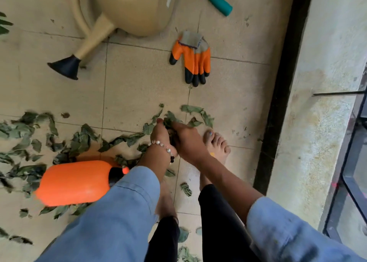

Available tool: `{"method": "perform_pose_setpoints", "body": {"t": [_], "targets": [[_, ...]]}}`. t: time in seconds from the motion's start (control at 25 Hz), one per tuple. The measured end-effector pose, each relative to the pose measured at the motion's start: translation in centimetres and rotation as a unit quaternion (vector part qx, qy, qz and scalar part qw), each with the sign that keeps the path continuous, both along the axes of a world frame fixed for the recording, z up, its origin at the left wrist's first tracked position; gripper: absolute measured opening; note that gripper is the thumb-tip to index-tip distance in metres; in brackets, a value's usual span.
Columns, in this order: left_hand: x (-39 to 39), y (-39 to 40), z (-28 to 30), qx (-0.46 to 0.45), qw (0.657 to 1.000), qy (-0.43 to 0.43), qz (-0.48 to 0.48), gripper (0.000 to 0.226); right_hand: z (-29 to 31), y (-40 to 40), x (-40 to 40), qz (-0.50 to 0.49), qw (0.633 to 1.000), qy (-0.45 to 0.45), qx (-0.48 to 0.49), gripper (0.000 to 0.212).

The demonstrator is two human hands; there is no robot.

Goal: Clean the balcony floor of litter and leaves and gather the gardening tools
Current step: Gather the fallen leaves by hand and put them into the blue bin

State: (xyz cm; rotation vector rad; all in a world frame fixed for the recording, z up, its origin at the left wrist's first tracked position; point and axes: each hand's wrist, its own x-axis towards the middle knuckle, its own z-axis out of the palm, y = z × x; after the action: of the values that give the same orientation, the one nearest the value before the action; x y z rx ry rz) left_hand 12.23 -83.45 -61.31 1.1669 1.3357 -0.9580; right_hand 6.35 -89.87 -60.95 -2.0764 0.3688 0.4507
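Both hands are down at the tiled floor [139,83], close together and touching. The left hand [160,131], with a beaded bracelet [162,145] at its wrist, curls its fingers round a clump of green leaves [169,120]. The right hand [187,140] lies just beside it, its fingers also closed on the same clump from the other side, so the leaves sit bunched between the two hands.

More torn leaves [29,134] are scattered across the floor to the left of the left hand, in a loose band that reaches the frame's edge, and a few lie just beyond the fingertips. Below and to the left of the left hand, an orange spray bottle [73,182] lies on its side among the leaves, near the denim sleeve [127,208].

Well beyond the hands, an orange and black gardening glove [192,61] lies flat on the tiles. Farther out and to the left of it, a beige watering can [127,9] lies tipped over, its black rose [65,67] pointing toward the hands. A tool with a teal handle [217,0] lies at the top edge, beyond the glove.

A bare foot [216,142] stands just to the right of the right hand, near the dark threshold strip [278,103]
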Motion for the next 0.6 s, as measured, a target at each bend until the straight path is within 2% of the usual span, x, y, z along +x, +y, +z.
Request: {"method": "perform_pose_setpoints", "body": {"t": [0.12, 0.28, 0.36, 0.4, 0.48, 0.52, 0.56, 0.6], "targets": [[0.3, 3.8, 0.1, 0.0, 1.0, 0.015, -0.011, 0.058, 0.0, 1.3, -0.7, 0.199, 0.976, 0.075, -0.054, 0.047], [-0.2, 7.0, 0.1, 0.027, 0.999, 0.039, -0.004, 0.041, 0.6, 2.9, -0.5, 0.273, 0.938, 0.034, -0.212, 0.062], [-0.4, 8.3, -1.2, 0.041, 0.998, 0.041, 0.036, 0.034, 0.5, 3.0, 0.5, 0.287, 0.939, 0.013, -0.187, 0.06], [-0.5, 9.0, -2.2, 0.035, 0.998, 0.035, 0.046, 0.033, 0.4, 2.4, 1.1, 0.253, 0.961, 0.033, -0.109, 0.056], [-0.6, 10.2, -3.3, 0.014, 0.998, 0.015, 0.063, 0.038, -0.9, 0.6, 1.8, 0.087, 0.99, 0.083, 0.071, 0.046], [-0.6, 10.8, -3.7, 0.011, 0.998, 0.003, 0.061, 0.041, -2.2, -0.6, 1.9, 0.006, 0.995, 0.081, 0.049, 0.041], [-0.6, 11.3, -3.9, 0.013, 0.998, -0.005, 0.062, 0.042, -3.9, -2.0, 1.8, -0.03, 0.995, 0.077, -0.063, 0.041], [-0.5, 11.6, -4.1, 0.016, 0.998, -0.008, 0.065, 0.043, -5.6, -3.3, 1.4, -0.022, 0.978, 0.099, -0.18, 0.046]]}}
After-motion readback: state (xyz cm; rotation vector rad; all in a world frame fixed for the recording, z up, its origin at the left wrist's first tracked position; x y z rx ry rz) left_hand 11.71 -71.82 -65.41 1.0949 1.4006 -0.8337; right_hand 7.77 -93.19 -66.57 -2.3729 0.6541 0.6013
